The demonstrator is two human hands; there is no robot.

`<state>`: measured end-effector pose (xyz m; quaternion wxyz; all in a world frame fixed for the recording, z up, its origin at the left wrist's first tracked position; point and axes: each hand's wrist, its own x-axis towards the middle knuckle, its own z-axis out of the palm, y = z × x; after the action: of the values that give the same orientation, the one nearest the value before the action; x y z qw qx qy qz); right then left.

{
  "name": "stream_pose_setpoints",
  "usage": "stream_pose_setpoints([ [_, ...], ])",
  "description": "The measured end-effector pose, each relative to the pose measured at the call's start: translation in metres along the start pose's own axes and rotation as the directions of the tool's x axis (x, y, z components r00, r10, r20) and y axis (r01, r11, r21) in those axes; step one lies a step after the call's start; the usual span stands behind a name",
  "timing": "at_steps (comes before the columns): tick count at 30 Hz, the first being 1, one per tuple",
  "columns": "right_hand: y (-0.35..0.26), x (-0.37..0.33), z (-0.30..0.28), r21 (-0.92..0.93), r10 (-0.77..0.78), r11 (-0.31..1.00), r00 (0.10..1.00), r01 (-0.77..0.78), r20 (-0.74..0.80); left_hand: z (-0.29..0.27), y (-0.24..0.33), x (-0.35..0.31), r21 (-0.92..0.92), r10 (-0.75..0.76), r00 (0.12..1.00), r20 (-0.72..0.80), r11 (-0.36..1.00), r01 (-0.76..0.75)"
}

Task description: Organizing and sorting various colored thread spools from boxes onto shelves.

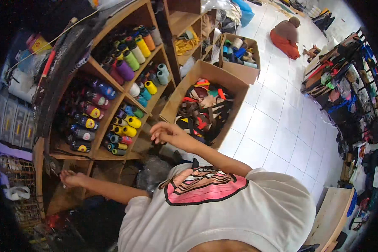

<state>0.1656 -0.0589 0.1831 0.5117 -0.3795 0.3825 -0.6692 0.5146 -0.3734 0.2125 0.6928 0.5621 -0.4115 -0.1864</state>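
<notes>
My left hand [73, 179] is at the lower left, palm turned up and fingers loosely curled, in front of a lower opening of the wooden shelf [120, 99]. Nothing can be made out in it. Out ahead, my right hand [170, 135] hovers with its fingers apart and bent, and no object shows in it. It is nearest to the shelf's right side and a cardboard box [236, 86] full of mixed fabric scraps [206, 105]. The shelf compartments hold many thread cones, among them a purple cone [125, 70] and a yellow cone [133, 122].
A smaller box [253, 47] of thread cones stands behind the scrap box. Farther off on the white tiled floor [268, 126], a person [286, 38] in orange sits low. Racks of hanging materials [344, 84] line the right. A clear plastic bag [153, 173] lies below my right forearm.
</notes>
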Motion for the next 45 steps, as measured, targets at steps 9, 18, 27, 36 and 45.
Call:
stream_pose_setpoints([
  [9, -0.066, -0.154, -0.114, 0.003, -0.054, 0.998, 0.89, 0.061, -0.452, 0.018, 0.029, -0.276, -0.124, -0.401, 0.912, 0.089, 0.904, 0.41],
  [18, -0.141, -0.254, -0.219, -0.065, -0.166, 0.982, 0.632, 0.18, -0.757, 0.16, 0.124, -0.444, -0.238, -0.103, 0.833, 0.544, 0.933, 0.271],
  [27, -0.182, -0.283, -0.34, -0.14, -0.18, 0.982, 0.404, 0.128, -0.897, 0.301, 0.176, -0.601, -0.302, 0.001, 0.661, 0.75, 0.89, 0.342],
  [36, -0.278, -0.254, -0.479, -0.24, -0.216, 0.971, 0.361, -0.021, -0.907, 0.453, 0.191, -0.687, -0.247, -0.075, 0.626, 0.776, 0.877, 0.412],
  [45, -0.281, -0.154, -0.599, -0.097, -0.042, 0.994, 0.606, -0.059, -0.795, 0.495, 0.183, -0.701, -0.135, 0.007, 0.493, 0.87, 0.965, 0.224],
])
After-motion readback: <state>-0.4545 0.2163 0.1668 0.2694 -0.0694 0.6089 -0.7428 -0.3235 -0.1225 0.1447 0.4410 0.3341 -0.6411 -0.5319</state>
